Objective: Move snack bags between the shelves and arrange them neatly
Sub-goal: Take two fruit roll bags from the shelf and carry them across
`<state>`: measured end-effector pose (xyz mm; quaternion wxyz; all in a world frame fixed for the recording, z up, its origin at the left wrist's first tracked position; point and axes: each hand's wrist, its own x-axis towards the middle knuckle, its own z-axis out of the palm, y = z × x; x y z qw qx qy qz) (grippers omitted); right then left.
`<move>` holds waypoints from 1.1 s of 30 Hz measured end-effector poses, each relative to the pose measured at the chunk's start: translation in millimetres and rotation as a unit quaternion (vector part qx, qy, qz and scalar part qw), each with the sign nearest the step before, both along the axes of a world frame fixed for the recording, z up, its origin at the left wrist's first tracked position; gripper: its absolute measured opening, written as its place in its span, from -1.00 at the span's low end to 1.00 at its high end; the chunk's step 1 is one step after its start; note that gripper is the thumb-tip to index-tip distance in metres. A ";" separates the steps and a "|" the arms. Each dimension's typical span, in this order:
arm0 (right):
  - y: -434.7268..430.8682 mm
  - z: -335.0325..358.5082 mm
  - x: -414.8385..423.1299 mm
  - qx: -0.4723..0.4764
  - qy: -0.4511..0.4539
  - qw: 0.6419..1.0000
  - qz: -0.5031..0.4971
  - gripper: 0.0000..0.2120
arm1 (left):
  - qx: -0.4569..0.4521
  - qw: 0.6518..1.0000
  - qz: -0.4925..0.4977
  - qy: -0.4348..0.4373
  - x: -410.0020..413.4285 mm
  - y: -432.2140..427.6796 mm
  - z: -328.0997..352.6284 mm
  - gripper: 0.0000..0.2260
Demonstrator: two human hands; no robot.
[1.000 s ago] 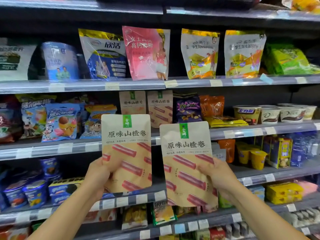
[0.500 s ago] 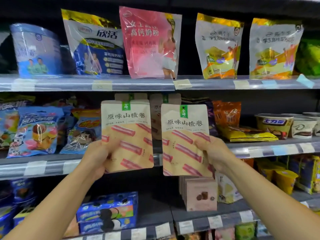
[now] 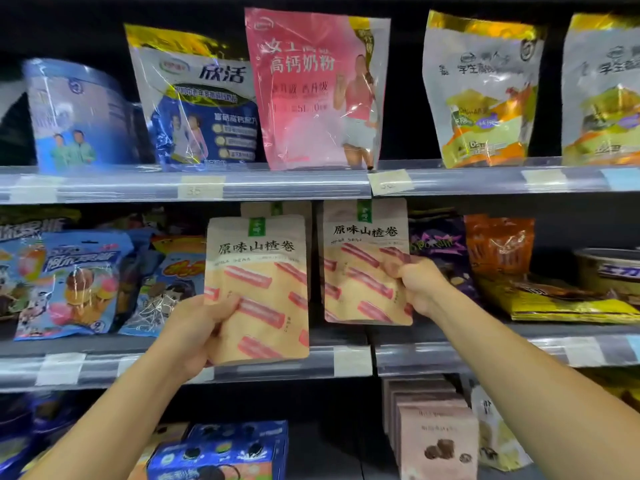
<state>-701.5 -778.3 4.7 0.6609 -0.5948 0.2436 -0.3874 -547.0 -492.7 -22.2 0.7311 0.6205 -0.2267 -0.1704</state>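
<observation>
Two beige snack bags with red roll pictures and a green tab are held up at the middle shelf (image 3: 346, 362). My left hand (image 3: 197, 330) grips the lower left corner of the left snack bag (image 3: 258, 271), which hangs in front of the shelf edge. My right hand (image 3: 420, 284) pinches the right edge of the right snack bag (image 3: 360, 261), which is further in, over the shelf board. Behind the left snack bag stands another beige bag (image 3: 277, 207), only its top showing.
The upper shelf (image 3: 207, 183) holds a pink milk powder bag (image 3: 311, 88), a blue-white bag (image 3: 197, 102) and yellow bags (image 3: 481, 91). Blue candy bags (image 3: 76, 282) lie left, purple (image 3: 440, 251) and orange bags (image 3: 498, 244) right. Brown boxes (image 3: 436, 431) stand below.
Both hands have carried the two beige bags up and in toward the middle shelf. The right bag now sits deeper, over the shelf board. The camera moved closer.
</observation>
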 end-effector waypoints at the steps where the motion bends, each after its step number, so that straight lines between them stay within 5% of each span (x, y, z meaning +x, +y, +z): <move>1: -5.6 0.3 6.4 0.007 0.006 1.000 -0.004 -0.77 | 0.007 1.000 0.004 -0.003 -0.5 -0.5 -0.6 -0.88; 7: -30.6 -8.3 35.3 -0.007 0.015 0.999 -0.048 -0.56 | 0.018 1.000 0.014 -0.015 0.2 -7.8 -5.0 -0.75; 11: -27.2 -18.1 44.7 0.012 -0.023 0.998 -0.049 -0.65 | -0.012 1.000 0.008 -0.018 -6.8 -19.8 -6.5 -0.92; 21: -30.2 -30.7 51.3 -0.058 0.000 0.997 -0.045 -0.74 | -0.045 0.998 -0.043 0.017 -16.1 -60.3 -6.8 -0.92; 27: -36.7 -37.5 22.8 -0.113 0.100 0.986 -0.070 -0.44 | -0.020 0.997 -0.080 0.007 -27.6 -76.8 -3.1 -0.88; 30: -36.4 -47.2 -11.5 -0.226 0.213 0.945 -0.100 -0.46 | -0.029 0.997 -0.078 0.002 -33.6 -90.5 -1.2 -0.88; 33: -27.9 -58.0 -41.1 -0.377 0.318 0.858 -0.145 -0.63 | -0.053 0.996 -0.073 0.007 -35.3 -109.5 1.3 -0.85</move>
